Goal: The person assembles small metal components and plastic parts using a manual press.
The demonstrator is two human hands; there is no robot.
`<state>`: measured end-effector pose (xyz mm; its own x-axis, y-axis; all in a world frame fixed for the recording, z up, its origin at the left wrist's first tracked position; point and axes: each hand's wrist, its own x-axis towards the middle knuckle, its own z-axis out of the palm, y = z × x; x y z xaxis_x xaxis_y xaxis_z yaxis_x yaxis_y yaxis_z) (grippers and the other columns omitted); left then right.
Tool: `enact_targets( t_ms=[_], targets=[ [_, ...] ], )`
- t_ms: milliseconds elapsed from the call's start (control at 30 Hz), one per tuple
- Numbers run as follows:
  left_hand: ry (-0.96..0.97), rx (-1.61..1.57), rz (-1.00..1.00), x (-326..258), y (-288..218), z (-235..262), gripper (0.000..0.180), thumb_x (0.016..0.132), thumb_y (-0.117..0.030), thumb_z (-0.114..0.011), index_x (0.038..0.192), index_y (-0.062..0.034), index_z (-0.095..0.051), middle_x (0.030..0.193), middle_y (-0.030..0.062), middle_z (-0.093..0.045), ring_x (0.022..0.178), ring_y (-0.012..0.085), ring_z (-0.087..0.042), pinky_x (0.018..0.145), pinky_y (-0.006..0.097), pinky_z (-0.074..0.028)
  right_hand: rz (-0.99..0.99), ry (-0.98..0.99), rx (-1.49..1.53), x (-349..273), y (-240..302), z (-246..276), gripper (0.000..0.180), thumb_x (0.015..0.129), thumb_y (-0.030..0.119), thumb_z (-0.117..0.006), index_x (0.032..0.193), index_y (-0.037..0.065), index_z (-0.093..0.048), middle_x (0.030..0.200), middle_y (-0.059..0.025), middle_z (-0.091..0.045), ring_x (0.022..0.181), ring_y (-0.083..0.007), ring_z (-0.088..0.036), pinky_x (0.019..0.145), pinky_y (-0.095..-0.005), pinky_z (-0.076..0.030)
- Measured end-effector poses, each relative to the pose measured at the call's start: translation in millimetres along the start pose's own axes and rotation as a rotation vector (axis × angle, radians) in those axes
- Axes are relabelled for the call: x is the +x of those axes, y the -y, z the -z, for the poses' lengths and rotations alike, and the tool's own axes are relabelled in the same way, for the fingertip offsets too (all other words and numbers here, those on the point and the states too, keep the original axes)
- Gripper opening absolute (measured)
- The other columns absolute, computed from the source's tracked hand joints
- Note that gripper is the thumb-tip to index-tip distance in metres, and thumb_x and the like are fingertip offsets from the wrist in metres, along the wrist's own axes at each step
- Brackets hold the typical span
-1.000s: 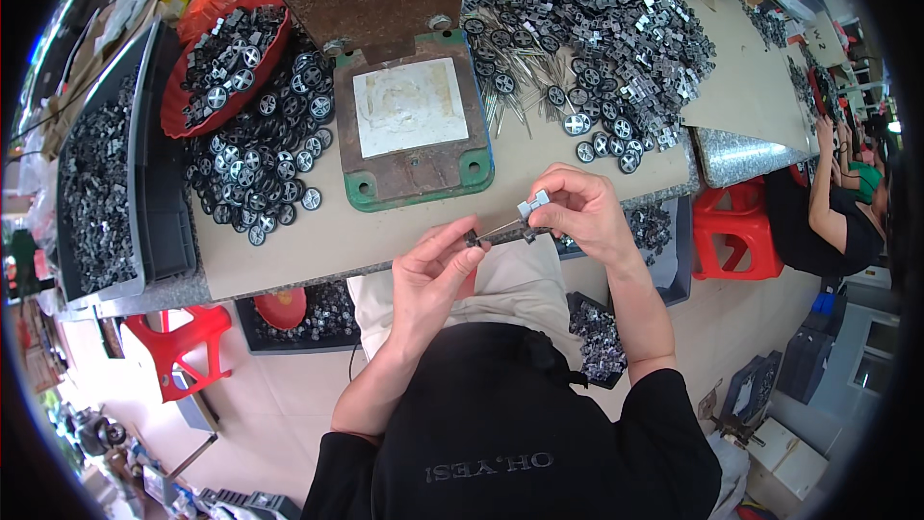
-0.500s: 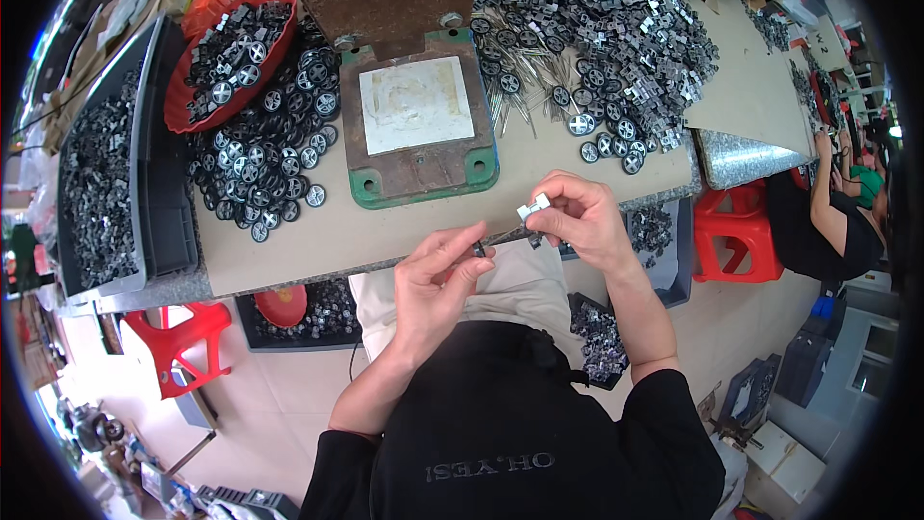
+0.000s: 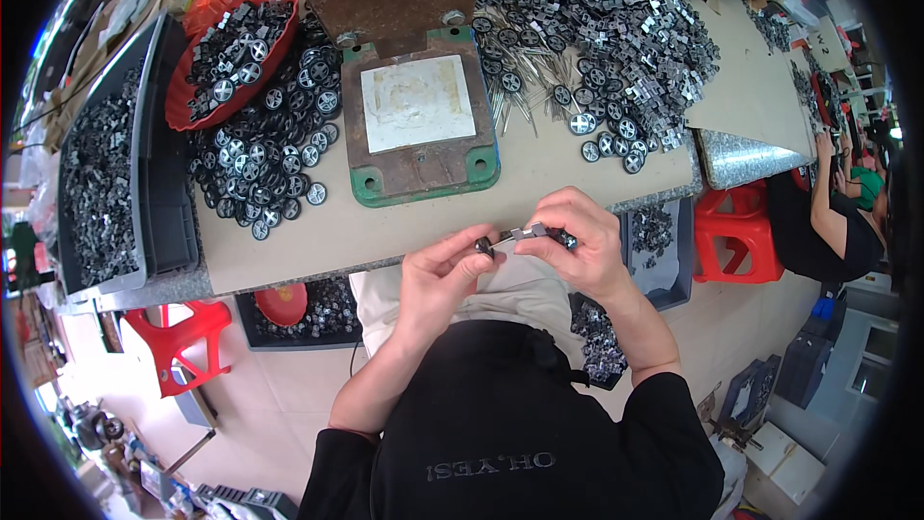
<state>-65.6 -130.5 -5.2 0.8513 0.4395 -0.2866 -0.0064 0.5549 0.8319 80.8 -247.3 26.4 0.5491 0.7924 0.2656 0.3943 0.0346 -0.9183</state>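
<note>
Just in front of the table's near edge, my left hand (image 3: 441, 273) pinches a small black wheel (image 3: 484, 247) between thumb and fingers. My right hand (image 3: 580, 243) is closed on a small grey, shiny bracket-like part (image 3: 527, 232). A thin metal rod (image 3: 503, 238) runs between that part and the wheel; whether its tip sits in the wheel is too small to tell. Another dark, shiny piece (image 3: 566, 240) shows at the fingers of my right hand, its kind unclear. Beyond my hands lies a green-and-rusty metal press base (image 3: 423, 173) bearing a white plate (image 3: 416, 104).
Black wheels with silver spokes (image 3: 274, 159) are heaped at left, beside a red bowl (image 3: 176, 101) and a grey bin (image 3: 171, 231). At right lie thin metal rods (image 3: 525, 67) and a large pile of grey parts (image 3: 626, 39). A red stool (image 3: 736, 241) stands right; another person sits beyond.
My right hand has turned the grey part and brought it left toward the wheel. The rod now shows between my hands. My left hand has shifted slightly and still holds the wheel.
</note>
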Motion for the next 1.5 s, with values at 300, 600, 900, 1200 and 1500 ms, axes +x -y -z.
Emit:
enact_targets(
  t_ms=[300, 600, 900, 1200, 1500],
  targets=[
    [-0.046, 0.158, -0.138, -1, 5, -1, 0.028, 0.081, 0.001, -0.061, 0.109, 0.0017, -0.059, 0.098, 0.0086, -0.061, 0.084, 0.0131, -0.061, 0.065, 0.022, -0.051, -0.178, 0.005, 0.188, -9, -6, -4, 0.010, 0.077, 0.005, -0.067, 0.084, 0.000, -0.062, 0.078, -0.0013, -0.056, 0.066, -0.0065, -0.055, 0.054, -0.0186, -0.045],
    [-0.059, 0.001, -0.023, 2, 6, 4, 0.031, 0.081, -0.001, -0.062, 0.112, 0.0016, -0.058, 0.098, 0.0093, -0.061, 0.082, 0.0141, -0.061, 0.071, 0.024, -0.050, -0.177, 0.134, 0.071, -9, -4, 1, 0.016, 0.076, 0.001, -0.066, 0.091, -0.002, -0.063, 0.088, -0.0079, -0.060, 0.077, -0.0131, -0.059, 0.067, -0.0240, -0.047],
    [-0.096, 0.256, -0.139, -1, 12, 0, 0.031, 0.080, -0.003, -0.064, 0.110, -0.0037, -0.061, 0.091, 0.0033, -0.064, 0.080, 0.0094, -0.060, 0.068, 0.021, -0.048, -0.322, 0.090, 0.213, -13, -2, -22, 0.019, 0.077, 0.005, -0.066, 0.096, 0.002, -0.063, 0.089, -0.0058, -0.063, 0.081, -0.0126, -0.061, 0.070, -0.0260, -0.047],
    [-0.026, -0.044, -0.017, 7, 18, 7, 0.033, 0.083, -0.006, -0.062, 0.116, 0.0000, -0.055, 0.088, 0.0045, -0.064, 0.080, 0.0084, -0.059, 0.072, 0.021, -0.047, -0.401, 0.088, 0.193, -14, -4, -15, 0.024, 0.079, 0.007, -0.065, 0.102, 0.001, -0.060, 0.082, -0.0049, -0.065, 0.075, -0.0097, -0.062, 0.069, -0.0236, -0.048],
    [0.001, -0.243, 0.004, 10, 16, 9, 0.030, 0.087, -0.004, -0.055, 0.117, -0.0012, -0.051, 0.099, 0.0063, -0.059, 0.087, 0.0120, -0.058, 0.074, 0.025, -0.050, -0.297, 0.261, 0.077, -3, 2, -6, 0.035, 0.077, 0.010, -0.067, 0.109, 0.001, -0.059, 0.089, -0.0075, -0.063, 0.075, -0.0136, -0.060, 0.068, -0.0259, -0.047]
  ],
)
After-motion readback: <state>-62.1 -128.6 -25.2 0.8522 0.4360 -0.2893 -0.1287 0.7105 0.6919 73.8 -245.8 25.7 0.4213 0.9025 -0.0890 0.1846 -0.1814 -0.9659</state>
